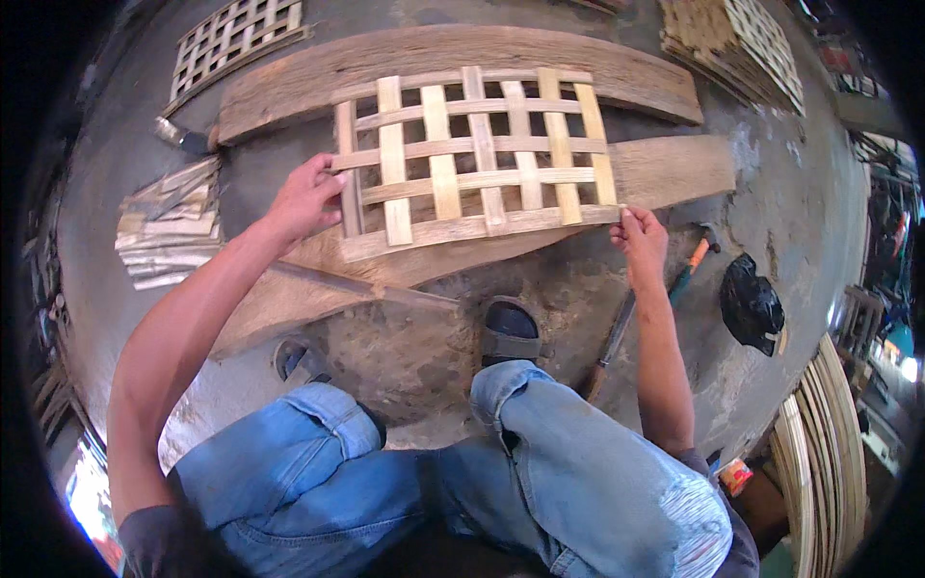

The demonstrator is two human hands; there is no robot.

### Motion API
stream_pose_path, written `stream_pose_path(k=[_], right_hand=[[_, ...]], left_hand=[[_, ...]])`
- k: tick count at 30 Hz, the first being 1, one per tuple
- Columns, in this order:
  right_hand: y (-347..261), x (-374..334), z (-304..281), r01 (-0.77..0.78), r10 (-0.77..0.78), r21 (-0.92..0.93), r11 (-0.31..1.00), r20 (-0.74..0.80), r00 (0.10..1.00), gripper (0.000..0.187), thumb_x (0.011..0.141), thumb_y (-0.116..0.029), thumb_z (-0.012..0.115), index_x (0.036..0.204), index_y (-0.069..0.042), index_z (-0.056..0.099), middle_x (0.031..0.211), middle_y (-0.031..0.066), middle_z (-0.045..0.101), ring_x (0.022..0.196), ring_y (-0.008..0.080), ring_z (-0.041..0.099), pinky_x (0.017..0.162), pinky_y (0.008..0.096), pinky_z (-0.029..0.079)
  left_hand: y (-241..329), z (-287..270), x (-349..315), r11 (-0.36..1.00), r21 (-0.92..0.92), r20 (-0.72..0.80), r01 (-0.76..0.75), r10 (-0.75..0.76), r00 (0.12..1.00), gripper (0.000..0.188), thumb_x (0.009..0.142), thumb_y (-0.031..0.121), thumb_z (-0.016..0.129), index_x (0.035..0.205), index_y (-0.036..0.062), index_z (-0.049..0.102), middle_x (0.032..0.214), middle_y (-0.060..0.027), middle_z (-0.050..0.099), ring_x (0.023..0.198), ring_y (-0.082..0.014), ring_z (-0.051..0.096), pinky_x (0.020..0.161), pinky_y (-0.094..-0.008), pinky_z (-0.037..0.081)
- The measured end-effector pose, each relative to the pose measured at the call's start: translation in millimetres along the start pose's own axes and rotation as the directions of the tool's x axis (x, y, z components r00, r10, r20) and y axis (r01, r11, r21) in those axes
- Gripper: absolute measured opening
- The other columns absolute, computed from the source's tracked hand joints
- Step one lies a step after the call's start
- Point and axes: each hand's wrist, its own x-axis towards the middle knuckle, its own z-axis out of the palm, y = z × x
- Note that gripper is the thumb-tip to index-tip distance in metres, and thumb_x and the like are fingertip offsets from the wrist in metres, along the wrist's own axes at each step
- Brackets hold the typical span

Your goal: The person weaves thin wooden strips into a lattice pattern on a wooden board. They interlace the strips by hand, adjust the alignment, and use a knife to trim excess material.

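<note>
Head view, looking down: woven bamboo lattice (pixel 477 159) lying flat across two weathered planks (pixel 453 60) on the concrete floor. Left hand (pixel 306 197) at the lattice's left edge, fingers curled onto the outermost upright strip. Right hand (pixel 641 239) at the lattice's lower right corner, fingers pinched together on the end of the bottom slat. Hammer (pixel 696 258) just right of that corner; black bag (pixel 752 303) further right. Bundle of cut strips (pixel 171 223) well left of the lattice.

Lattice panel (pixel 477 159) on boards (pixel 665 169); hammer (pixel 696 258) right.
</note>
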Motion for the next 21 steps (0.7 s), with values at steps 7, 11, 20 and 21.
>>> stream_pose_path(k=[7,11,20,21], right_hand=[[-11.7,-4.7,1.2,-0.009,0.009,0.031,0.999,-0.028,1.000,0.015,0.091,-0.009,0.063,0.100,0.002,0.060,0.082,0.0075,0.066,0.068,0.0126,0.064,0.058,0.0241,0.052],[-11.5,-16.4,3.3,0.048,-0.048,0.010,0.999,-0.051,0.998,0.018,0.091,-0.012,0.064,0.105,0.000,0.060,0.084,0.0056,0.065,0.072,0.0117,0.064,0.060,0.0232,0.052],[-19.3,-0.3,6.2,0.078,-0.079,-0.041,0.996,-0.031,0.996,0.025,0.090,-0.012,0.066,0.111,0.002,0.062,0.090,0.0062,0.066,0.076,0.0118,0.064,0.065,0.0234,0.051],[-18.7,-1.0,5.6,0.067,-0.068,-0.053,0.996,-0.028,0.997,0.025,0.090,-0.012,0.066,0.111,0.002,0.062,0.090,0.0060,0.066,0.077,0.0119,0.063,0.065,0.0235,0.051]], left_hand=[[0.6,10.9,1.5,1.000,0.019,-0.017,-0.010,0.011,1.000,0.029,0.099,0.023,0.050,0.126,0.0133,0.046,0.101,0.0009,0.058,0.095,-0.0128,0.056,0.081,-0.0353,0.046],[0.0,13.1,1.4,1.000,-0.006,-0.030,-0.011,0.011,1.000,0.026,0.099,0.023,0.052,0.123,0.0129,0.048,0.098,0.0027,0.060,0.092,-0.0105,0.057,0.079,-0.0342,0.048],[-32.5,7.7,15.2,0.978,0.153,-0.018,-0.142,0.147,0.989,0.031,0.094,0.020,0.058,0.123,0.0087,0.054,0.097,0.0005,0.060,0.087,-0.0127,0.059,0.074,-0.0333,0.051],[-35.0,1.1,8.7,0.966,0.205,-0.025,-0.160,0.168,0.985,0.033,0.092,0.020,0.059,0.122,0.0073,0.054,0.096,-0.0008,0.061,0.086,-0.0136,0.059,0.074,-0.0339,0.051]])
